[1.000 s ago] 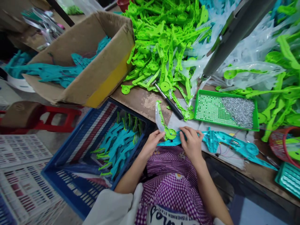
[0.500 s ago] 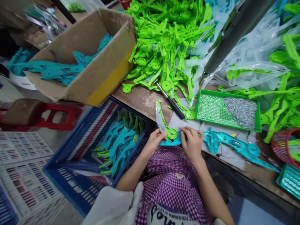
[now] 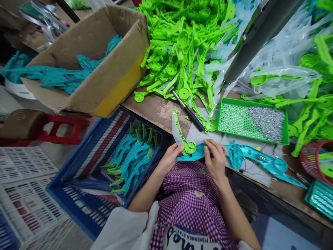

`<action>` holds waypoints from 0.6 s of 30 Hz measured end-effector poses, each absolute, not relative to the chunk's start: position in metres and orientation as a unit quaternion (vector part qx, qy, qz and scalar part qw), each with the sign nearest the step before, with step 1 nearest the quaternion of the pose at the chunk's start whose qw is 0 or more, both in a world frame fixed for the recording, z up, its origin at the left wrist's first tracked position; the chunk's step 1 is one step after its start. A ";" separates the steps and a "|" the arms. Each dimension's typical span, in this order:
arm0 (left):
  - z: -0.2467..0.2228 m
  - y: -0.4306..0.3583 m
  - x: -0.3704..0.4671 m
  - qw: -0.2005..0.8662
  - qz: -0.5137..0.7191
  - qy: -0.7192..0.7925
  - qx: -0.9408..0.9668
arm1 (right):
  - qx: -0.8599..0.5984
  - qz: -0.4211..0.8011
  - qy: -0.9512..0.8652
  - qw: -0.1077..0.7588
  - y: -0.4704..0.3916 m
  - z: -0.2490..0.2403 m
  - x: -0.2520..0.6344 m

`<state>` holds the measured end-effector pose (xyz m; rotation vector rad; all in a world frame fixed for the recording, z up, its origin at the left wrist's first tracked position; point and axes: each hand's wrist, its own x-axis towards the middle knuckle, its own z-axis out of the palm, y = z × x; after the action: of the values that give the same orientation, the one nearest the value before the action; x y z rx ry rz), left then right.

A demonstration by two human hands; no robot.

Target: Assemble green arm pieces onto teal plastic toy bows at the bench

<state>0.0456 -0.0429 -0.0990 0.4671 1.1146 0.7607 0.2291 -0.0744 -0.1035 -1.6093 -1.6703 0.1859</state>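
A long teal plastic piece (image 3: 243, 151) lies along the table's front edge, and a thin dark wire runs near it. On its left end rests a green piece with a round disc (image 3: 189, 147), its arm pointing up beside a clear plastic wing (image 3: 177, 130). My left hand (image 3: 170, 156) pinches the green piece close to the disc. To the right, my right hand (image 3: 215, 156) is closed on the teal piece, fingers bent over it. A hammer (image 3: 191, 114) with a black handle lies just above my hands.
A green tray (image 3: 234, 119) of small metal pieces stands right of the hammer. Behind is a heap of green parts (image 3: 182, 45). A cardboard box (image 3: 125, 69) and blue crate (image 3: 70, 180) hold parts at left. A dark metal pole (image 3: 249, 45) slants in; a red basket (image 3: 312, 163) stands right.
My right hand has shifted slightly right along the teal piece, away from the green disc. My left hand keeps its grip. The whole view has moved slightly.
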 end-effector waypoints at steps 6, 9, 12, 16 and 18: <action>-0.101 -0.045 0.047 0.754 0.369 0.503 0.205 | -0.616 0.042 -0.670 0.412 -0.087 -0.097 0.236; -0.100 -0.045 0.048 0.750 0.375 0.506 0.202 | -0.604 0.047 -0.710 0.360 -0.086 -0.098 0.229; -0.099 -0.045 0.049 0.749 0.376 0.508 0.198 | -0.608 0.056 -0.721 0.328 -0.084 -0.100 0.224; -0.099 -0.045 0.049 0.745 0.378 0.512 0.199 | -0.604 0.060 -0.727 0.323 -0.083 -0.102 0.224; -0.101 -0.045 0.049 0.745 0.380 0.510 0.201 | -0.601 0.063 -0.728 0.324 -0.082 -0.102 0.225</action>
<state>0.0488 -0.0450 -0.1008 0.4410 1.1167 0.8329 0.2247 -0.0824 -0.1022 -1.5773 -1.9088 0.1652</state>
